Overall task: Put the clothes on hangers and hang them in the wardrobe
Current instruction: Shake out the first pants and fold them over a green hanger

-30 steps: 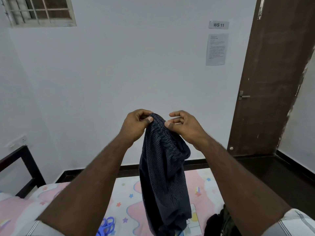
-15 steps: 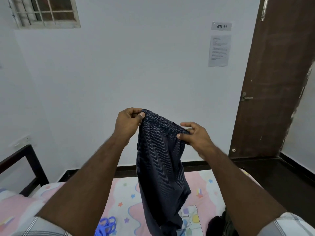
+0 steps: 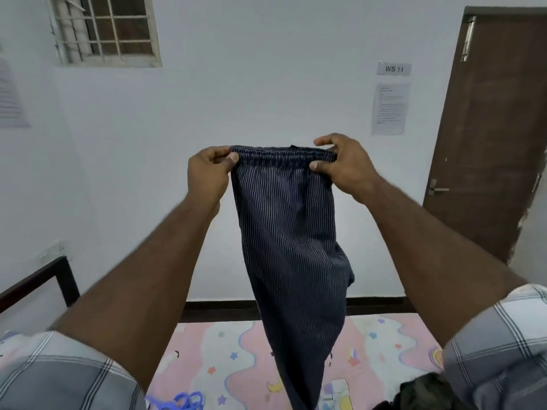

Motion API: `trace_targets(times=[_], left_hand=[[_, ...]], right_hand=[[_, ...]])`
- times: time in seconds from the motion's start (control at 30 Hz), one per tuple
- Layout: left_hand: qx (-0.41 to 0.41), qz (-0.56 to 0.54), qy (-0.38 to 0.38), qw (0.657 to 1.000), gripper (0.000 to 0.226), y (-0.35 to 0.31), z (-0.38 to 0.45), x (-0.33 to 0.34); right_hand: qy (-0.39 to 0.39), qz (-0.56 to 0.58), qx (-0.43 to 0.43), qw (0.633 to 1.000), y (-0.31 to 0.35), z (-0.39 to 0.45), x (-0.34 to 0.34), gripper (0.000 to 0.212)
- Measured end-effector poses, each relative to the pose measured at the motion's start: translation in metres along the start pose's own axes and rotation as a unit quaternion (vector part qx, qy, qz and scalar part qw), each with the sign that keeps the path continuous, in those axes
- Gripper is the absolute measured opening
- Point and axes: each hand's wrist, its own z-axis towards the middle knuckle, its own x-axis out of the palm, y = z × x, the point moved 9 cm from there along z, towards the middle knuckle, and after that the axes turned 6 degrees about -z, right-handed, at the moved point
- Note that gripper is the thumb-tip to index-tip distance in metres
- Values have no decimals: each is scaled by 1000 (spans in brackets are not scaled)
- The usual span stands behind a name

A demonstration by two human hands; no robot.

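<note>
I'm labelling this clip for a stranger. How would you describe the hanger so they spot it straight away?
Start at the pink star-patterned bedsheet and follow its near edge left of the hanging navy pinstriped trousers. There lies the blue plastic hanger, partly cut off; it is the only bright blue thing there.

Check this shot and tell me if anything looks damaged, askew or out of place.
Nothing about the striped trousers stands out: the left hand and right hand pinch the waistband, stretched roughly level. The one flaw is the wall beside the brown door, where paint looks chipped along the door's edge.
</note>
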Motion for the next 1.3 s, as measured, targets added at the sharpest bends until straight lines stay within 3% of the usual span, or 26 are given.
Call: trace_targets(times=[0.07,0.2,0.37,0.53,0.67,0.77,0.9,1.0,1.3], left_hand=[[-4,16,10,1000,18,-3,3,1],[74,-12,-4,997,8,-44,16,10],[32,35,14,999,10,-26,27,12],[62,-23,12,998,6,-47,33,12],[23,5,23,999,15,-27,28,5],[4,-5,25,1000,6,-14,25,1],[-8,-1,24,1000,5,-5,21,-4],[-12,-8,29,999,4,-1,16,-5],[-102,13,58,993,9,57,-14,-24]], right_hand=[[15,-50,-12,999,8,4,-3,40],[-103,-31,-51,993,37,20,-41,37],[-31,-133,-53,989,34,20,-24,32],[-141,-106,-97,980,60,21,-46,30],[-52,-140,-65,987,41,16,-19,29],[-65,-127,-58,988,34,11,-15,28],[-9,-141,-37,989,27,8,2,29],[-50,-132,-39,989,28,6,-4,27],[47,-170,19,984,-5,-36,45,16]])
